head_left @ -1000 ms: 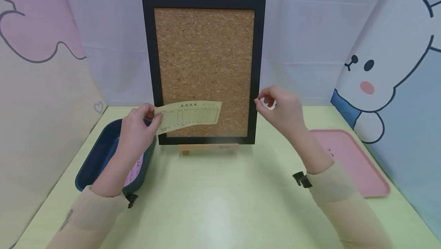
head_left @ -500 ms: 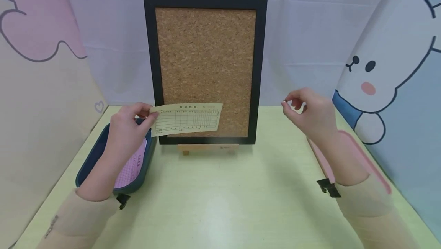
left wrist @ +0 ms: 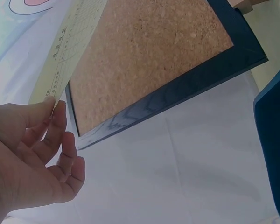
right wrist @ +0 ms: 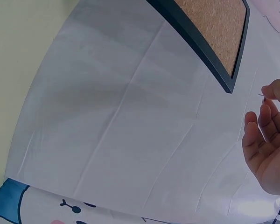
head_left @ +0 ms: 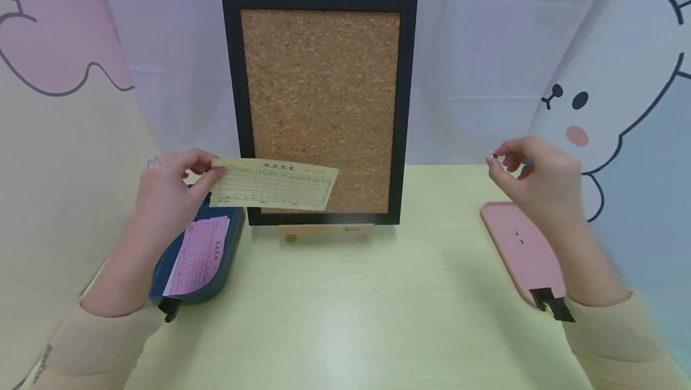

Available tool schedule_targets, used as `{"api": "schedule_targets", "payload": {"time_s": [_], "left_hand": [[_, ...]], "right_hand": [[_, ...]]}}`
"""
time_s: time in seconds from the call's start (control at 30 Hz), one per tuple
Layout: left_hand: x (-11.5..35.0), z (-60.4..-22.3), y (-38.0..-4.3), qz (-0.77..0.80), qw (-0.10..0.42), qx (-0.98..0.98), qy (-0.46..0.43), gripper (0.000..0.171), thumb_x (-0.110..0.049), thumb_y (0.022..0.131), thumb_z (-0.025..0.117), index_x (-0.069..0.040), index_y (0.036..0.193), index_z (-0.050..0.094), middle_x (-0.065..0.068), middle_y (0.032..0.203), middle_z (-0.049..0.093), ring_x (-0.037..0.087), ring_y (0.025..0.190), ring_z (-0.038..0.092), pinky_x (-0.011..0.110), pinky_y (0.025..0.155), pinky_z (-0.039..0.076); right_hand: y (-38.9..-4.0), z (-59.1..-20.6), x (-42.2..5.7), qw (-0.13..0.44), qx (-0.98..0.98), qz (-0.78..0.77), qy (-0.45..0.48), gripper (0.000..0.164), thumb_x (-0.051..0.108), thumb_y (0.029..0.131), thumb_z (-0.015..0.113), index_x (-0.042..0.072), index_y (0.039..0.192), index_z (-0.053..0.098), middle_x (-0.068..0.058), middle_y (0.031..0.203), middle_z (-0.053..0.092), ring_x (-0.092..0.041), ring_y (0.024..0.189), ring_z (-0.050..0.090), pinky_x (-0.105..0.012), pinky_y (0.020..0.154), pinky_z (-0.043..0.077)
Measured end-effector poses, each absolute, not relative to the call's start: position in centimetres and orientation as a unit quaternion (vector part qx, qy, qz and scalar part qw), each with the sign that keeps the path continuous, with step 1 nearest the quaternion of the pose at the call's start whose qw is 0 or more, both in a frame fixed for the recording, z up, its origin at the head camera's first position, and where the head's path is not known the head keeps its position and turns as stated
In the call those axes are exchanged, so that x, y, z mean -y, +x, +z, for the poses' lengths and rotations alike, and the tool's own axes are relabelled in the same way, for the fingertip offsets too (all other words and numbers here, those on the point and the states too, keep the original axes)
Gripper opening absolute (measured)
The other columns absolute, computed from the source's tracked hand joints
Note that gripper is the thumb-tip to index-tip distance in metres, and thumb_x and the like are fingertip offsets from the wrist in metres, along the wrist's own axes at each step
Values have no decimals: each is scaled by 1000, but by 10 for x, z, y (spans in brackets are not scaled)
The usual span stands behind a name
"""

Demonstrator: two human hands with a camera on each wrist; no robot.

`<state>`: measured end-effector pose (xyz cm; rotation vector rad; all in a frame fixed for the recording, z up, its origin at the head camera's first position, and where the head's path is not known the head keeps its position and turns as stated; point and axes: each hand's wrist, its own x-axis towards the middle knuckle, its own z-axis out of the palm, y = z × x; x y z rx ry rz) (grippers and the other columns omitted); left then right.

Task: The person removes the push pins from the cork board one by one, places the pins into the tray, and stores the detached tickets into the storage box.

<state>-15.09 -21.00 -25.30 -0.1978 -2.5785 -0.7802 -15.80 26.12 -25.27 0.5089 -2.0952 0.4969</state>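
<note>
My left hand (head_left: 175,189) pinches the left end of a pale yellow printed receipt slip (head_left: 272,185), held up in front of the lower left of a black-framed cork board (head_left: 324,96). In the left wrist view the slip (left wrist: 67,51) runs upward from between thumb and forefinger. Out to the right of the board, above a pink tray (head_left: 499,222), my right hand (head_left: 545,183) pinches a small push pin (head_left: 493,156). Its thin point sticks out past the fingertips in the right wrist view, where most of the pin (right wrist: 262,97) is covered.
A dark blue basin (head_left: 229,258) with pink printed slips (head_left: 200,255) stands at the left, partly behind my left arm. Several small pins (head_left: 519,239) lie on the pink tray. The board leans on a wooden stand (head_left: 324,231) on the pale table.
My right hand has moved right, away from the board's edge, with the pin still pinched. The left hand has drawn the slip to the left, showing more of the pink slips in the basin.
</note>
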Motion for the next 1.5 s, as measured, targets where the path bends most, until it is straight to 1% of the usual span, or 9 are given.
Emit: {"api": "schedule_targets", "payload": {"time_s": [0.1, 0.27, 0.4, 0.63, 0.87, 1.17, 1.33, 1.4, 1.5], "left_hand": [[216, -247, -151, -273, 237, 929, -81, 16, -12, 90, 62, -2, 103, 66, 17, 90, 63, 30, 87, 48, 38, 68, 32], [227, -237, -152, -258, 245, 931, -83, 15, -12, 90, 63, -1, 100, 66, 17, 88, 63, 32, 89, 46, 39, 72, 31], [234, -231, -153, -248, 236, 936, -82, 15, -13, 90, 63, -1, 99, 67, 18, 88, 62, 33, 91, 44, 40, 74, 31], [246, -224, -158, -230, 254, 933, -110, 13, -7, 89, 64, 0, 99, 65, 18, 85, 64, 29, 84, 45, 33, 71, 31], [265, -219, -163, -184, 242, 942, -143, 11, -4, 90, 62, 0, 100, 61, 17, 87, 61, 28, 81, 42, 30, 66, 29], [285, -215, -176, -141, 222, 949, -176, 10, 1, 86, 64, -3, 96, 62, 16, 86, 61, 26, 80, 41, 28, 60, 30], [294, -217, -184, -120, 213, 949, -201, 12, 3, 81, 68, -3, 90, 64, 14, 83, 63, 24, 79, 42, 34, 64, 30], [298, -218, -188, -112, 192, 953, -206, 12, 2, 81, 69, -4, 89, 64, 13, 81, 64, 25, 80, 43, 36, 65, 31], [303, -219, -193, -105, 148, 962, -203, 10, -1, 82, 69, -6, 91, 65, 11, 81, 64, 25, 81, 45, 38, 65, 34]], "right_hand": [[-156, -252, -271, 452, 847, 201, 195, 15, 6, 73, 70, -1, 86, 69, -10, 68, 59, 11, 64, 38, -4, 64, 33], [-149, -250, -288, 438, 860, 198, 169, 14, 5, 74, 69, -1, 86, 68, -10, 67, 60, 23, 67, 34, -2, 66, 31], [-146, -249, -300, 430, 870, 184, 156, 14, 5, 74, 69, -2, 85, 68, -12, 67, 61, 27, 68, 32, 1, 67, 29], [-142, -252, -322, 411, 887, 156, 140, 15, 5, 74, 71, -4, 85, 66, -14, 69, 60, 25, 70, 29, 2, 67, 27], [-140, -261, -342, 376, 904, 185, 82, 20, 7, 78, 73, -5, 91, 64, -12, 75, 57, 22, 69, 32, 3, 68, 27], [-143, -272, -368, 326, 918, 226, -6, 19, 15, 83, 70, 0, 94, 64, 32, 74, 41, 12, 69, 37, 2, 65, 28], [-145, -278, -377, 295, 928, 225, -28, 22, 22, 86, 67, 2, 94, 63, 20, 73, 45, 6, 71, 37, 1, 63, 30], [-146, -281, -380, 283, 932, 223, -33, 23, 24, 86, 67, 2, 94, 63, 15, 73, 46, 4, 71, 37, 0, 61, 30], [-147, -286, -386, 270, 935, 225, -43, 25, 26, 86, 66, 3, 93, 63, 17, 70, 46, 3, 71, 37, -3, 56, 31]]}}
